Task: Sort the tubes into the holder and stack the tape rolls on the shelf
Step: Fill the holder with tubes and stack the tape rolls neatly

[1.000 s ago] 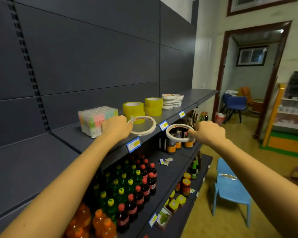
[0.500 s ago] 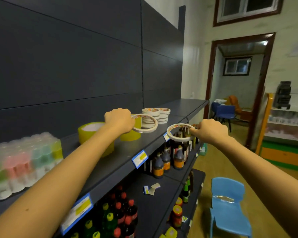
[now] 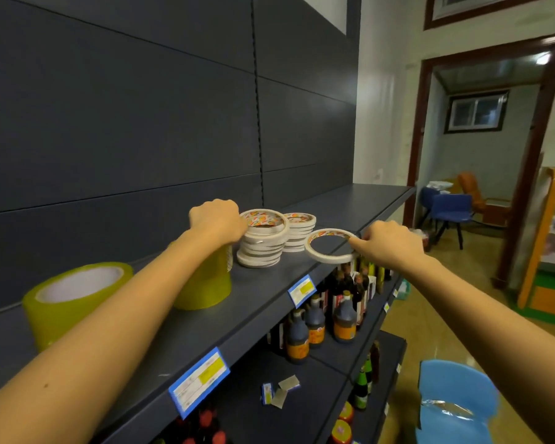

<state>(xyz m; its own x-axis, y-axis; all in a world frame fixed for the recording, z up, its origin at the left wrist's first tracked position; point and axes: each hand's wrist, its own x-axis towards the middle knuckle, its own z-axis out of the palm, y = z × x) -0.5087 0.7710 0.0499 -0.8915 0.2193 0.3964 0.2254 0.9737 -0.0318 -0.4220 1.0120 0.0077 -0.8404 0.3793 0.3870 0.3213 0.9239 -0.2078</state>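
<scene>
Leftmost, two wide yellow tape rolls [image 3: 74, 299] stand on the dark grey metal shelf [image 3: 269, 302]. Our left hand [image 3: 217, 219] curls its fingers round the rim of a thin white paper tape roll [image 3: 263, 221], which lies atop the nearer stack of matching white rolls [image 3: 260, 253]. Further right, our right hand [image 3: 388, 241] pinches another thin white roll [image 3: 330, 249] at its rim, level above the shelf's front edge.

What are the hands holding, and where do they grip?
Each holds a white tape roll by its rim: the left hand grips the left edge of the top roll on the stack; the right hand pinches the right edge of a second roll.
</scene>
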